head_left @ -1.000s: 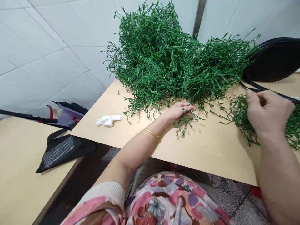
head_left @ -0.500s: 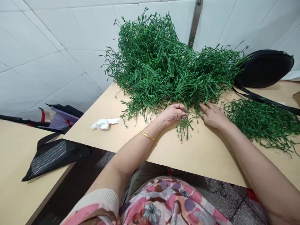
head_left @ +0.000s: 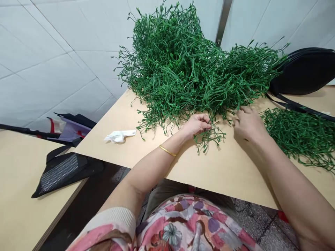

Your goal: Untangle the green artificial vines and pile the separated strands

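Observation:
A big heap of green artificial plant stems (head_left: pixel 178 66) with small forked tips lies on the table against the wall. My left hand (head_left: pixel 198 124) is in front of the heap, its thumb and fingers pinched on a small bunch of green plastic stems (head_left: pixel 209 137) that fans out over the table. To the right, my right hand (head_left: pixel 248 123) is at the heap's front edge, back of the hand up. Its fingers curl down and inward; what they hold, if anything, is hidden. A smaller, flatter pile of green stems (head_left: pixel 298 136) lies just right of my right hand.
A black bag (head_left: pixel 306 71) with a strap stands at the back right. Crumpled white tissue (head_left: pixel 116 136) lies on the left of the wooden table (head_left: pixel 151 153). A black mesh item (head_left: pixel 62 172) rests on another table at left. White tiled wall (head_left: pixel 57 62) closes the back.
My right hand has moved right and its fingers have curled from lying spread on the table. My left hand still pinches the stems, which have swung slightly right. The view has shifted a little.

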Demonstrator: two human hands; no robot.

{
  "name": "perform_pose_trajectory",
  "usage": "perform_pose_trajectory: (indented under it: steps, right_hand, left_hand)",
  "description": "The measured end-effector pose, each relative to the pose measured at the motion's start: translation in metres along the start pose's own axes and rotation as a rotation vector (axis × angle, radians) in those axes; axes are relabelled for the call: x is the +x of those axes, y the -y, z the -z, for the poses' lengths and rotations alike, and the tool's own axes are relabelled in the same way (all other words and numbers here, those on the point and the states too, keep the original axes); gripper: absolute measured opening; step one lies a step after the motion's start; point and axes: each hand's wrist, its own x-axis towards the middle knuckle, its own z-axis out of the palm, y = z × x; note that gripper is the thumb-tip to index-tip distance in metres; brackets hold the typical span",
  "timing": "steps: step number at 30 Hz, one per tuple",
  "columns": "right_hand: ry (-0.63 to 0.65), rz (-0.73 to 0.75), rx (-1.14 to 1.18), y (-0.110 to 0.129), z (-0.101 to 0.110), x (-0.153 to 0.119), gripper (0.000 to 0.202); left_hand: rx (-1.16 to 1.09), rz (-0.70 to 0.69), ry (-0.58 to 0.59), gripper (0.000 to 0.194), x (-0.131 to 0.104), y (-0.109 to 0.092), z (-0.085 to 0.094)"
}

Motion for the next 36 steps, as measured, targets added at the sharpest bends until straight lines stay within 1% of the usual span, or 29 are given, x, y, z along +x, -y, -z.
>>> perform_pose_trajectory:
  steps: [2,3,5,8,10,12,16,18,20,24,28,30,33,35,36]
  right_hand:
    - [-0.049,-0.065,0.019,0.011,0.018,-0.01,0.026]
    - [-0.062,-0.081,0.094,0.019,0.025,-0.015,0.025]
    - [-0.01,-0.075,0.36,0.036,0.03,-0.02,0.023]
    - [0.187,-0.066,0.746,0.053,0.02,-0.021,0.02]
    - [0.255,-0.074,0.867,0.055,0.009,-0.021,0.018]
    - [0.233,-0.079,0.863,0.053,0.001,-0.02,0.016]
    - [0.144,-0.013,0.667,0.045,-0.002,-0.022,0.019]
    - [0.095,-0.001,0.654,0.043,-0.002,-0.022,0.022]
    - [0.06,-0.012,0.692,0.042,-0.003,-0.022,0.023]
    - [0.094,0.001,0.729,0.043,-0.007,-0.023,0.024]
    - [0.083,0.025,0.648,0.046,-0.01,-0.026,0.022]
    - [0.062,0.017,0.608,0.047,-0.01,-0.027,0.02]
    - [0.04,0.016,0.591,0.048,-0.01,-0.027,0.019]
    - [0.03,0.018,0.587,0.049,-0.01,-0.027,0.019]
    - [0.031,0.022,0.59,0.049,-0.01,-0.027,0.019]
  left_hand:
    - [0.052,-0.024,-0.024,0.019,-0.002,0.0,-0.002]
    - [0.075,-0.035,-0.026,0.018,-0.003,0.0,-0.003]
    - [0.109,-0.061,-0.011,0.018,-0.006,0.0,-0.006]
    - [0.149,-0.132,0.025,0.017,-0.009,0.002,-0.01]
    - [0.183,-0.18,0.047,0.017,-0.011,0.003,-0.012]
    - [0.216,-0.191,0.062,0.016,-0.012,0.003,-0.014]
    - [0.279,-0.142,0.072,0.011,-0.012,0.001,-0.014]
    - [0.275,-0.12,0.073,0.006,-0.01,-0.001,-0.012]
    - [0.245,-0.099,0.052,0.007,-0.009,-0.003,-0.01]
    - [0.199,-0.091,-0.018,0.005,-0.01,-0.006,-0.013]
    - [0.215,-0.105,-0.012,0.018,-0.014,-0.003,-0.019]
    - [0.232,-0.081,-0.021,0.017,-0.015,-0.002,-0.022]
    - [0.208,-0.113,0.025,0.012,-0.014,-0.002,-0.022]
    - [0.149,-0.151,0.069,0.012,-0.013,-0.003,-0.021]
    - [0.119,-0.155,0.073,0.013,-0.013,-0.003,-0.021]
